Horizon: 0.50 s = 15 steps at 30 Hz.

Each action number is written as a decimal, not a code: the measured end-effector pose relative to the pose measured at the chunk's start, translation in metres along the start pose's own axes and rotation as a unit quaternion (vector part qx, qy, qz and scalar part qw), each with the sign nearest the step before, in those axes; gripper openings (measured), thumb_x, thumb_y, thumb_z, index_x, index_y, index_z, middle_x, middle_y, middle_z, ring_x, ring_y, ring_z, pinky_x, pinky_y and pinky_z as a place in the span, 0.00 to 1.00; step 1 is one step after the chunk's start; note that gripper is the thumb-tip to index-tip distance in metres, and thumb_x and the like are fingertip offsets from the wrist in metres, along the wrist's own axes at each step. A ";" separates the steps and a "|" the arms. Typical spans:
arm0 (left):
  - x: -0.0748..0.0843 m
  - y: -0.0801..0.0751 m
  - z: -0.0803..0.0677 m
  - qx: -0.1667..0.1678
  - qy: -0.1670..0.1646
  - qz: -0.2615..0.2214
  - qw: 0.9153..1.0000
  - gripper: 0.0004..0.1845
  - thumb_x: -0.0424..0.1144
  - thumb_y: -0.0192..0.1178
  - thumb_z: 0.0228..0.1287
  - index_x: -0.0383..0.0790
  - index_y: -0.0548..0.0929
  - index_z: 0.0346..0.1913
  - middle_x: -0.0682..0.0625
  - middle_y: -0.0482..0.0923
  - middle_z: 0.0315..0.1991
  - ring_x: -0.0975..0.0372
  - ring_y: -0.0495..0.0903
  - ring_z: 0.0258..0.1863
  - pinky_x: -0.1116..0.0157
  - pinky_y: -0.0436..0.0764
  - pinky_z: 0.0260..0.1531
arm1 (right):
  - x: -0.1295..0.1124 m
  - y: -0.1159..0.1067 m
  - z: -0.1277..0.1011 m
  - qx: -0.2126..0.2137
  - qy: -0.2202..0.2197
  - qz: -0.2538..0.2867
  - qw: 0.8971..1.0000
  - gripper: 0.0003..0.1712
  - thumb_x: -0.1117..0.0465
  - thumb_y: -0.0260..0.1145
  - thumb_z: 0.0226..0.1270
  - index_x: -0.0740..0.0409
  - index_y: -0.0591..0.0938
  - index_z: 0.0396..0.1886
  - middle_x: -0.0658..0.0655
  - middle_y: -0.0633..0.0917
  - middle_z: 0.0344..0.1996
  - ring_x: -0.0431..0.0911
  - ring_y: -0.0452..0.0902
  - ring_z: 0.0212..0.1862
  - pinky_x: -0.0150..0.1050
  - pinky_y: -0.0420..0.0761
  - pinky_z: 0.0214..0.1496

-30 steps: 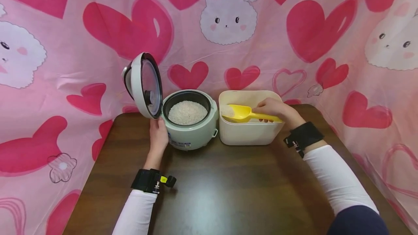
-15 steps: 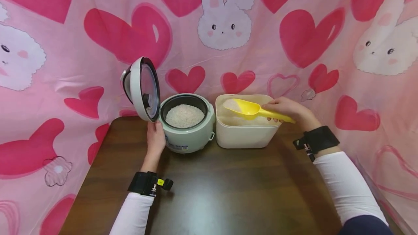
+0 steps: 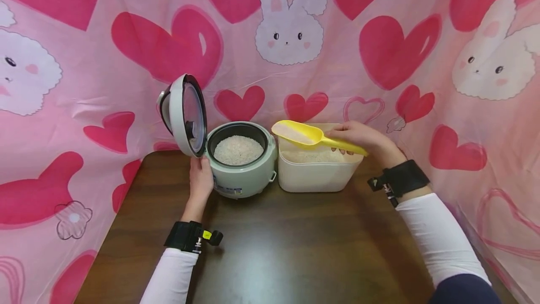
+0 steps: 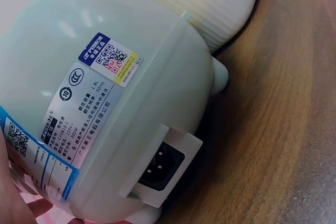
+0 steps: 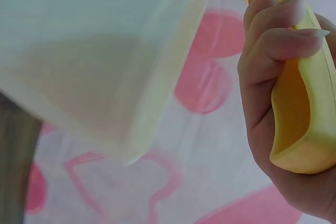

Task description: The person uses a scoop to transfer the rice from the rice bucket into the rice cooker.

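Head view: a yellow scoop loaded with rice is being held by its handle in the right hand, fingers curled round it, just above the cream rice bin and pointed toward the rice cooker. The cooker is being steadied by the left hand, which is being pressed against its side; whether those fingers are being curled or kept flat can't really be told from the left wrist view. The lid is being kept upright and open. Progress-wise, the pot is already looking pretty full of rice, so probably this scoopful is still being owed to it, plus closing the lid.
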<state>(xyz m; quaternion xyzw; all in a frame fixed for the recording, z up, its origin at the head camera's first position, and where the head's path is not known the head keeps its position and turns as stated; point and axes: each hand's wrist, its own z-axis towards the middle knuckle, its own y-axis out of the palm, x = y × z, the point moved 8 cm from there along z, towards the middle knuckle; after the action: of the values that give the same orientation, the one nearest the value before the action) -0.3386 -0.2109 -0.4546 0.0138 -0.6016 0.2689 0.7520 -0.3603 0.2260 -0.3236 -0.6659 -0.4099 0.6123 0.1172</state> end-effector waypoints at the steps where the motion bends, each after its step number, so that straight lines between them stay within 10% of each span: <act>1: 0.000 0.000 0.000 -0.002 -0.002 -0.001 1.000 0.31 0.48 0.38 0.79 0.32 0.62 0.76 0.32 0.63 0.75 0.38 0.62 0.75 0.41 0.60 0.73 | -0.006 0.002 0.002 -0.004 -0.007 -0.009 1.000 0.27 0.42 0.62 0.76 0.62 0.86 0.49 0.59 0.85 0.35 0.55 0.79 0.33 0.41 0.81 0.34; 15: 0.002 0.000 0.000 -0.006 0.005 -0.010 1.000 0.31 0.47 0.38 0.79 0.32 0.62 0.76 0.33 0.63 0.76 0.40 0.63 0.75 0.41 0.60 0.74 | -0.091 0.038 0.034 -0.024 -0.052 -0.120 0.991 0.19 0.46 0.67 0.73 0.57 0.90 0.41 0.56 0.87 0.32 0.53 0.81 0.31 0.40 0.82 0.31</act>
<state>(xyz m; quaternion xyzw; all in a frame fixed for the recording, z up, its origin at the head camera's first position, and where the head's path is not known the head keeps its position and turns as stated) -0.3382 -0.2099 -0.4529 0.0142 -0.5988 0.2581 0.7580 -0.3687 0.1276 -0.2908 -0.5820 -0.5073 0.6170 0.1523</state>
